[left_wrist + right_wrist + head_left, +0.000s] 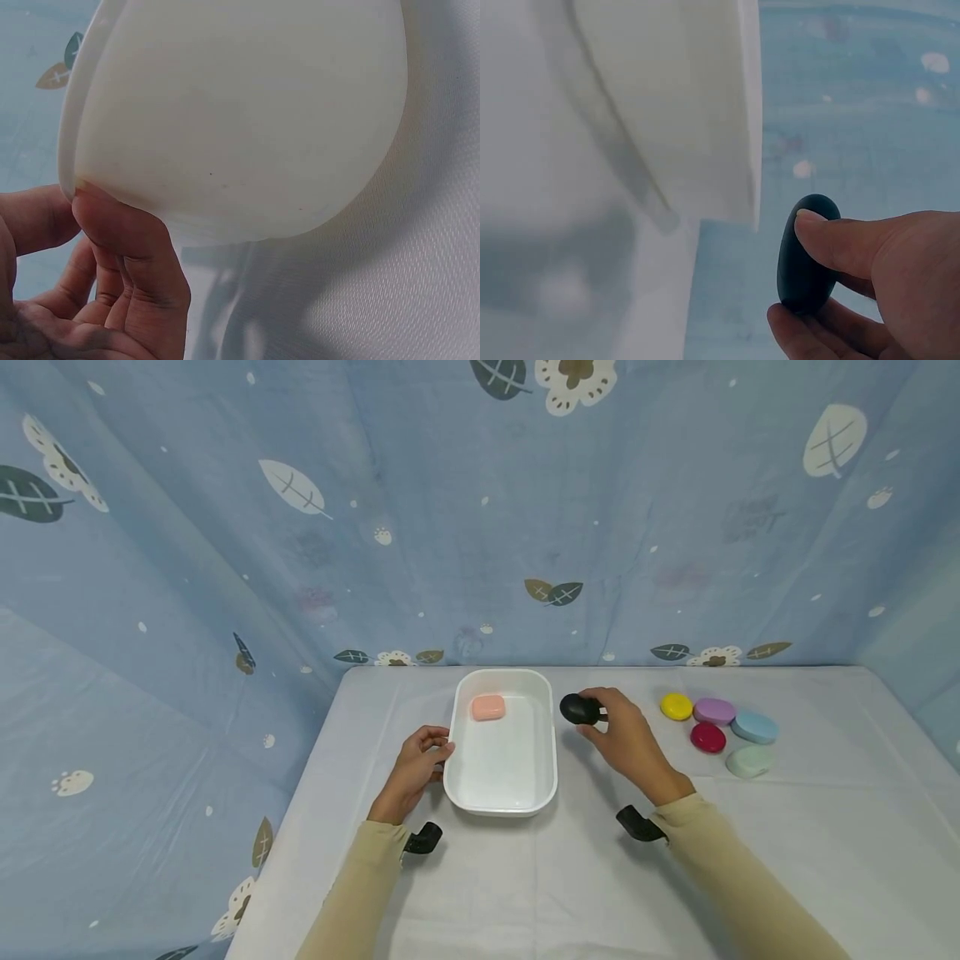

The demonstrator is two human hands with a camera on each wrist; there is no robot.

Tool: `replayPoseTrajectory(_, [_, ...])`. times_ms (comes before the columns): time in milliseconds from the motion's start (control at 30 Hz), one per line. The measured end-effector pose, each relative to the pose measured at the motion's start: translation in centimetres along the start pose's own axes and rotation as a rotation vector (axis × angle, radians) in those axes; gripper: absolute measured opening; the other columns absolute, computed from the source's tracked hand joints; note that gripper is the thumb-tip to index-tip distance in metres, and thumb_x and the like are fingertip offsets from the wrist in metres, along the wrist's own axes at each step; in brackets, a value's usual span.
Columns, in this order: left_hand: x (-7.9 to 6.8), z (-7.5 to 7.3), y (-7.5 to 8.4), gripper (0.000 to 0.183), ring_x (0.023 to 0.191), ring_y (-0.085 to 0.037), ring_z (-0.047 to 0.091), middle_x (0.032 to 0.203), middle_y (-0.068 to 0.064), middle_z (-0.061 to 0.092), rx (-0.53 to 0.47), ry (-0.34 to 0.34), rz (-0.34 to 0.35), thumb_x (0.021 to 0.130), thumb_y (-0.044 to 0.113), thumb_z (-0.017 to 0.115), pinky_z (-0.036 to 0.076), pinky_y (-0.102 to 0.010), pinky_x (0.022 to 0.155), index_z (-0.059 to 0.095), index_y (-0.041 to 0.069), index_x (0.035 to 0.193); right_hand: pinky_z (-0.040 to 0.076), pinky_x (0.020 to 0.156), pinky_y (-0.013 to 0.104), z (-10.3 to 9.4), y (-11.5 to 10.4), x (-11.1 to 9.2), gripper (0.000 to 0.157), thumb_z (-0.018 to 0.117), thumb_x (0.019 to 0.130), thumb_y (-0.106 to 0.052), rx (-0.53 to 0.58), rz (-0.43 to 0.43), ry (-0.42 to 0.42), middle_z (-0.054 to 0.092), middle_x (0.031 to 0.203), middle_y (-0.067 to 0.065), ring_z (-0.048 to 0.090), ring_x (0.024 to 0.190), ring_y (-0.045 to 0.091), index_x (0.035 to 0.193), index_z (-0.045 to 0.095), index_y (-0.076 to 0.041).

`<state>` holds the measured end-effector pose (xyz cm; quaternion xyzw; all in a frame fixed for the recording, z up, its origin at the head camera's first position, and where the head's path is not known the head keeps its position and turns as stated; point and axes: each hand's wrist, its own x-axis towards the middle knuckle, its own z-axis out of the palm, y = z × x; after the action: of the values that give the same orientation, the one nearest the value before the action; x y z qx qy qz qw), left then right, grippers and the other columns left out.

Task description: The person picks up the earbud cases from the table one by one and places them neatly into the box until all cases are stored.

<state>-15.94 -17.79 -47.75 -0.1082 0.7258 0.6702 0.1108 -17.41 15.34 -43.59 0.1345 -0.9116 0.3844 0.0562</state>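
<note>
A white rectangular tray (501, 768) with rounded corners stands on the table, and a pink bar of soap (488, 707) lies inside it near the far left corner. My left hand (412, 770) pinches the tray's left rim between thumb and forefinger; the left wrist view shows the tray's outer wall (247, 112) beside the fingers. Just right of the tray, my right hand (626, 739) holds a black oval soap (579, 709) raised above the table. Thumb and fingertips grip that soap by its edges in the right wrist view.
Right of my right hand several oval soaps lie in a cluster: yellow (677, 707), purple (714, 711), blue (754, 727), red (708, 737) and pale green (750, 762). A blue patterned curtain (465, 527) hangs behind the white-covered table (525, 893). Black wrist mounts (639, 823) stick out under both sleeves.
</note>
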Motion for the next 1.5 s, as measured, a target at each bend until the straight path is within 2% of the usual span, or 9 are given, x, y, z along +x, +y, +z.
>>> replayPoseTrajectory(433, [0.0, -0.2, 0.1, 0.028, 0.078, -0.017, 0.061, 0.111, -0.01, 0.06, 0.001, 0.003, 0.002, 0.106, 0.007, 0.063, 0.054, -0.03, 0.064, 0.058, 0.002, 0.133, 0.055, 0.102, 0.05, 2.2, -3.6, 2.2, 0.053, 0.081, 0.091, 0.003, 0.008, -0.059, -0.051, 0.062, 0.135, 0.025, 0.062, 0.126, 0.04, 0.138, 0.058, 0.006])
replayPoseTrajectory(633, [0.1, -0.3, 0.1, 0.029, 0.079, -0.018, 0.061, 0.111, -0.009, 0.06, 0.002, -0.003, 0.008, 0.106, 0.007, 0.063, 0.054, -0.031, 0.065, 0.058, 0.001, 0.134, 0.057, 0.098, 0.048, 2.9, -4.8, 2.9, 0.052, 0.083, 0.089, 0.002, 0.008, -0.101, -0.065, 0.064, 0.132, 0.024, 0.065, 0.121, 0.038, 0.135, 0.061, 0.005])
replayPoseTrajectory(767, [0.1, -0.3, 0.2, 0.029, 0.079, -0.017, 0.061, 0.11, -0.009, 0.06, -0.006, -0.008, 0.008, 0.106, 0.007, 0.063, 0.054, -0.031, 0.064, 0.058, 0.001, 0.134, 0.057, 0.097, 0.048, 3.4, -5.3, 3.4, 0.05, 0.083, 0.09, 0.001, 0.004, -0.112, -0.091, 0.065, 0.13, 0.024, 0.066, 0.117, 0.037, 0.135, 0.061, 0.004])
replayPoseTrajectory(1033, [-0.1, -0.2, 0.3, 0.03, 0.079, -0.016, 0.061, 0.11, -0.009, 0.059, -0.007, -0.012, 0.009, 0.105, 0.007, 0.064, 0.054, -0.029, 0.063, 0.057, -0.001, 0.133, 0.054, 0.102, 0.049, 4.2, -6.0, 4.2, 0.048, 0.082, 0.09, 0.001, -0.02, -0.13, -0.135, 0.065, 0.13, 0.024, 0.065, 0.12, 0.038, 0.134, 0.062, 0.005])
replayPoseTrajectory(1500, [0.0, -0.1, -0.1, 0.031, 0.082, -0.019, 0.063, 0.107, -0.007, 0.059, -0.01, -0.01, 0.007, 0.105, 0.005, 0.063, 0.055, -0.03, 0.065, 0.056, -0.003, 0.135, 0.051, 0.107, 0.047, 5.8, -7.1, 5.7, 0.045, 0.082, 0.091, 0.001, -0.055, -0.142, -0.261, 0.065, 0.128, 0.022, 0.064, 0.122, 0.036, 0.132, 0.063, 0.005])
